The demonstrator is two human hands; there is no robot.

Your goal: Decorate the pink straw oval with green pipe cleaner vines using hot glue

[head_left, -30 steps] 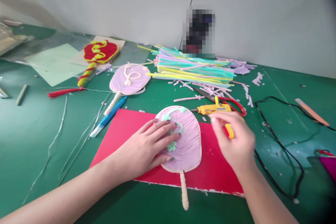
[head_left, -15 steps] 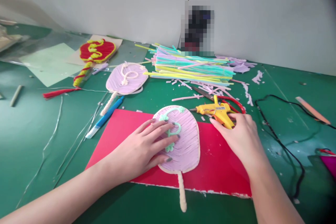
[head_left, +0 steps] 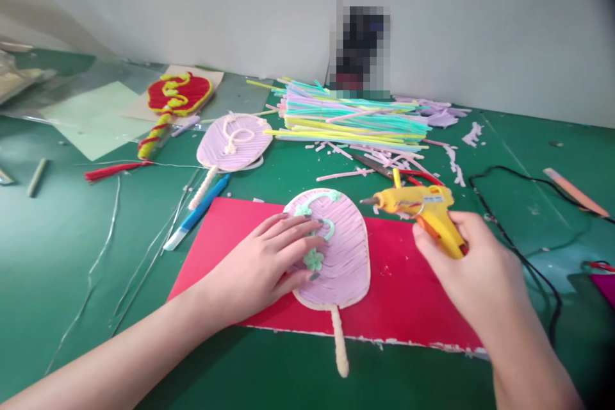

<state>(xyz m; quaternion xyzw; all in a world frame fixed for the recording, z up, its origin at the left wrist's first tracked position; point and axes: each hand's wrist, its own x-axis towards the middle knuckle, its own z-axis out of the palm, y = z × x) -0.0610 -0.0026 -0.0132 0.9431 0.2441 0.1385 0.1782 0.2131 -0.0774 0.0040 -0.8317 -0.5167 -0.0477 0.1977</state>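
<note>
A lilac hand fan [head_left: 348, 262] with a cream edge and handle lies on a red board [head_left: 408, 307]. Mint-green trim with small flowers [head_left: 314, 260] runs down its left side. My left hand [head_left: 269, 262] rests flat across that side, fingers stretched out and partly covering the trim. Gripped by its handle in my right hand [head_left: 485, 269] is a yellow glue gun [head_left: 416, 200]. Raised above the board, its nozzle points left toward the fan's upper right edge, without touching it.
Behind lie red-handled scissors [head_left: 379, 168] and a pile of pastel pipe cleaners [head_left: 355, 118]. A second lilac fan [head_left: 235, 144], a red-and-yellow fan [head_left: 180, 93] and a blue pen-like tool [head_left: 199, 211] are to the left. A black cord [head_left: 512, 246] curves along the right.
My right hand has closed round the glue gun and lifted it off the table, to the right and nearer. My left hand stays on the fan. The scissors behind show less of their handles.
</note>
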